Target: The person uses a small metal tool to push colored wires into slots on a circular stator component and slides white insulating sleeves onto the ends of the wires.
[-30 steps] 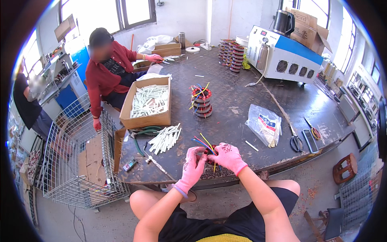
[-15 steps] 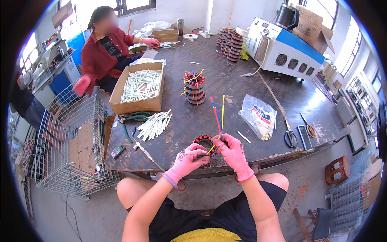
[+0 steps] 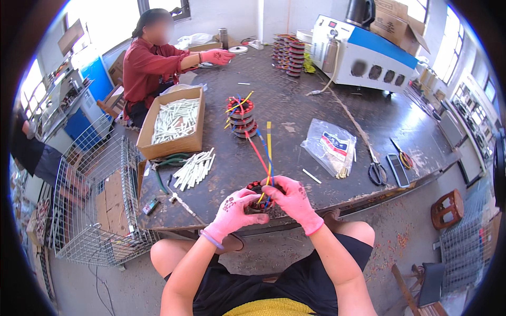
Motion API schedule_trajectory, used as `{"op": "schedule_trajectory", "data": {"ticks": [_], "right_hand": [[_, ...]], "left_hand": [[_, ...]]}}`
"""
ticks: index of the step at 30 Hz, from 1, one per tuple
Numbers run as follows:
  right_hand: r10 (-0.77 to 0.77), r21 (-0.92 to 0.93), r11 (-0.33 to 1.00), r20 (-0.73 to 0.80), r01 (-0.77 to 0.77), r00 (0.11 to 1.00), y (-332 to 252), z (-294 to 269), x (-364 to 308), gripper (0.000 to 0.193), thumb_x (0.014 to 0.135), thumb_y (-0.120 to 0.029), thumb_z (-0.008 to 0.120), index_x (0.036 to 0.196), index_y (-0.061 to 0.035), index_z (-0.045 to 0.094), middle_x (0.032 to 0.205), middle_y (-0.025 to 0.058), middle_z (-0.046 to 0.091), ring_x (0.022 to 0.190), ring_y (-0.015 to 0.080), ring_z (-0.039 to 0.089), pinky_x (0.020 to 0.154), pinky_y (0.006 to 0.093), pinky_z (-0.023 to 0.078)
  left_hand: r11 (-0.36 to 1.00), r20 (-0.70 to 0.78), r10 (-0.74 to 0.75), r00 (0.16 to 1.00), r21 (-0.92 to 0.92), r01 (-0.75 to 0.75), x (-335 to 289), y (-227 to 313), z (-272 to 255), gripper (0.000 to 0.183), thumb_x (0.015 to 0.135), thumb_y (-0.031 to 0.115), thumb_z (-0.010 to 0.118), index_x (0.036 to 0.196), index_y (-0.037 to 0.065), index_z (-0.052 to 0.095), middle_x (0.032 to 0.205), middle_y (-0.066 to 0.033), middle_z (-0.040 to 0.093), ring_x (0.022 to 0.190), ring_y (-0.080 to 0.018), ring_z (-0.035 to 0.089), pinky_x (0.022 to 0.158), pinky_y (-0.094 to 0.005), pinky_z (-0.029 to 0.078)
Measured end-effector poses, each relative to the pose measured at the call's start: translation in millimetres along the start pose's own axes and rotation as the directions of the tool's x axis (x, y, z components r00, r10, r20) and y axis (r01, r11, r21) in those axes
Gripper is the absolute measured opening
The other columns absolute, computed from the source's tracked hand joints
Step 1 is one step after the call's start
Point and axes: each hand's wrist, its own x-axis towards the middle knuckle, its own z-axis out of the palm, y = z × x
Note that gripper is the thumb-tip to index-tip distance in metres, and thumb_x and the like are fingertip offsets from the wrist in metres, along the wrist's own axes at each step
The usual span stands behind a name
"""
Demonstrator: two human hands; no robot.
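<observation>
At the table's near edge my left hand is closed around a ring-shaped motor stator with red windings; its lower part is hidden by my fingers. My right hand pinches the coloured lead wires rising from the stator. A yellow wire and a blue one stand upright above my fingers, while a red wire leans to the left. Both hands wear pink gloves with dark stains. Beyond them stands a stack of stators with coloured leads on top.
Left lie white sleeves, a cardboard box of more sleeves and green-handled pliers. Right are a plastic bag, scissors and a phone. A co-worker sits far left; a white-blue machine stands far right.
The red wire has swung left, away from the yellow one. My hands remain on the stator and its wires. The co-worker's arms have come together over the table, and the view has shifted slightly.
</observation>
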Motion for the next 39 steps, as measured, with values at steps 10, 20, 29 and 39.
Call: {"op": "schedule_trajectory", "data": {"ticks": [10, 20, 29, 39], "right_hand": [[-0.03, 0.071, 0.997, -0.014, 0.031, 0.999, 10.2, -5.8, 6.9, 0.019, 0.088, -0.018, 0.07, 0.089, 0.0002, 0.066, 0.075, 0.003, 0.064, 0.07, 0.0048, 0.054, 0.061, 0.0256, 0.046], [-0.283, -0.04, 0.959, -0.068, 0.281, 0.957, 18.1, 1.7, 4.6, 0.02, 0.084, -0.017, 0.072, 0.088, 0.0006, 0.066, 0.076, 0.0123, 0.064, 0.069, 0.0162, 0.061, 0.064, 0.031, 0.048], [-0.197, 0.123, 0.974, 0.062, 0.189, 0.978, 8.3, -20.0, -1.8, 0.019, 0.089, -0.008, 0.064, 0.105, 0.0025, 0.064, 0.09, 0.0088, 0.069, 0.085, 0.0115, 0.063, 0.076, 0.0293, 0.051], [-0.104, 0.127, 0.986, -0.005, 0.104, 0.995, 5.7, -22.4, -4.0, 0.018, 0.093, -0.005, 0.058, 0.108, 0.0018, 0.065, 0.092, 0.0028, 0.071, 0.082, 0.0059, 0.062, 0.073, 0.024, 0.052]], "left_hand": [[0.988, -0.089, 0.11, 0.99, 0.119, -0.099, 3.4, -15.8, 21.5, 0.021, 0.076, 0.027, 0.077, 0.093, 0.014, 0.074, 0.113, -0.0014, 0.066, 0.12, -0.024, 0.053, 0.112, -0.0473, 0.026], [0.987, -0.267, -0.134, 0.954, -0.119, 0.106, -10.7, -64.2, 49.8, 0.019, 0.082, 0.003, 0.07, 0.1, 0.002, 0.064, 0.13, -0.0144, 0.06, 0.128, -0.0368, 0.046, 0.106, -0.045, 0.038], [0.994, -0.087, -0.097, 0.992, -0.063, 0.091, 15.1, -13.4, 36.1, 0.024, 0.072, 0.013, 0.079, 0.093, 0.007, 0.07, 0.106, -0.0127, 0.066, 0.12, -0.0374, 0.05, 0.1, -0.0472, 0.041], [0.976, -0.156, 0.16, 0.975, 0.173, -0.133, 22.3, -20.7, 47.3, 0.01, 0.078, 0.006, 0.072, 0.087, 0.005, 0.067, 0.092, -0.0095, 0.067, 0.096, -0.0307, 0.061, 0.088, -0.0417, 0.047]]}}
